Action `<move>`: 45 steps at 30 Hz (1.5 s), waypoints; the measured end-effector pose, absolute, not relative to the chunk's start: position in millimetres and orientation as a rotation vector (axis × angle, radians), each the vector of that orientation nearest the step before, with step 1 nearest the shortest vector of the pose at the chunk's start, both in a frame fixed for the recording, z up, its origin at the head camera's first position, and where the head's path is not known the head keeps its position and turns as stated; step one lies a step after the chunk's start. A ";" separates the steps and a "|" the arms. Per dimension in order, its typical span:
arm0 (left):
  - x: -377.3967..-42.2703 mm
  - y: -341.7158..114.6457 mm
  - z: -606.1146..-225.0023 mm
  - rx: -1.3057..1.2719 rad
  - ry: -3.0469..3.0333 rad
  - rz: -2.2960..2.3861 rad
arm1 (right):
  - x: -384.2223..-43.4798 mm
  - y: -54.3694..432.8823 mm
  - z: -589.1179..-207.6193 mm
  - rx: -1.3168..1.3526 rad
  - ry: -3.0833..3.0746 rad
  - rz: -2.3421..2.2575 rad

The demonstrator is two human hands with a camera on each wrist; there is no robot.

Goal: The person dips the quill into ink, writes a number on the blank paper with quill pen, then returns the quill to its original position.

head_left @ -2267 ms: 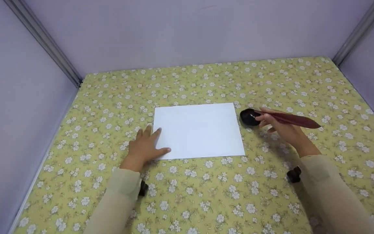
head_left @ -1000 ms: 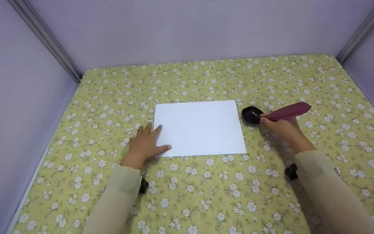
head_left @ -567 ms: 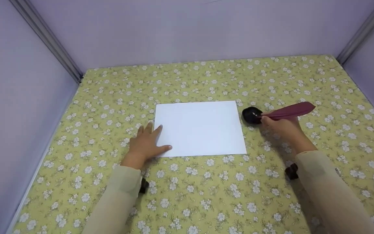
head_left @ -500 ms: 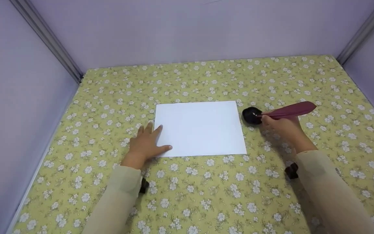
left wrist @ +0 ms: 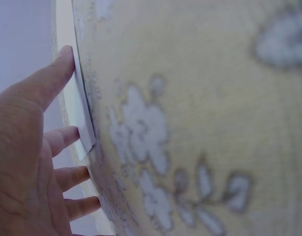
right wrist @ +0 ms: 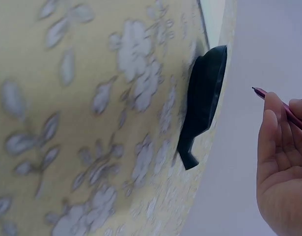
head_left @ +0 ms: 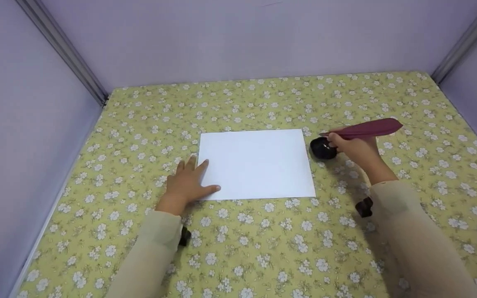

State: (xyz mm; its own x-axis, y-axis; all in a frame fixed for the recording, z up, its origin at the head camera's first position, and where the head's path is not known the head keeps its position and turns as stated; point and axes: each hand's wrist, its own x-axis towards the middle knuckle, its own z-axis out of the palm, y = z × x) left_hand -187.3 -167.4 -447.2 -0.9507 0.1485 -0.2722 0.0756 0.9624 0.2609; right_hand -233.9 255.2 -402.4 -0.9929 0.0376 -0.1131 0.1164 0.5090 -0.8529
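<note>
In the head view a blank white sheet of paper (head_left: 257,163) lies in the middle of the table. My left hand (head_left: 185,184) rests spread at its near left corner, thumb and index finger on the sheet; the left wrist view shows the thumb (left wrist: 55,73) pressing the edge. Just right of the sheet sits a small, shiny black dish (head_left: 322,149), which has a short handle in the right wrist view. Above it, my right hand (head_left: 356,150) pinches a dark red quill pen (head_left: 373,128). The pen's pointed tip (right wrist: 255,90) hangs clear of the dish.
A yellow floral cloth (head_left: 238,248) covers the table. A pale wall (head_left: 238,41) rises behind the far edge, with further panels at left and right joined by grey metal posts (head_left: 64,54). Each wrist carries a small black camera (head_left: 364,207).
Earlier my right hand held the quill's tip in the black dish; now it has lifted the pen up, with the tip over the far rim. The left hand and paper stay put.
</note>
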 end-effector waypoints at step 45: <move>-187.8 -167.8 -447.8 0.177 2.834 0.325 | -270.7 153.9 -433.1 0.214 2.553 -1.614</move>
State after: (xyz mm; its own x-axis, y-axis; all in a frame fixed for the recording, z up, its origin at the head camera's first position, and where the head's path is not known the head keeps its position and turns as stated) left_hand -187.8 -167.8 -447.8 -0.9527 0.1521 -0.2632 0.0886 0.9672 0.2382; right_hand -270.7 153.9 -433.1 -0.9836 0.0583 -0.1706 0.1791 0.4234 -0.8881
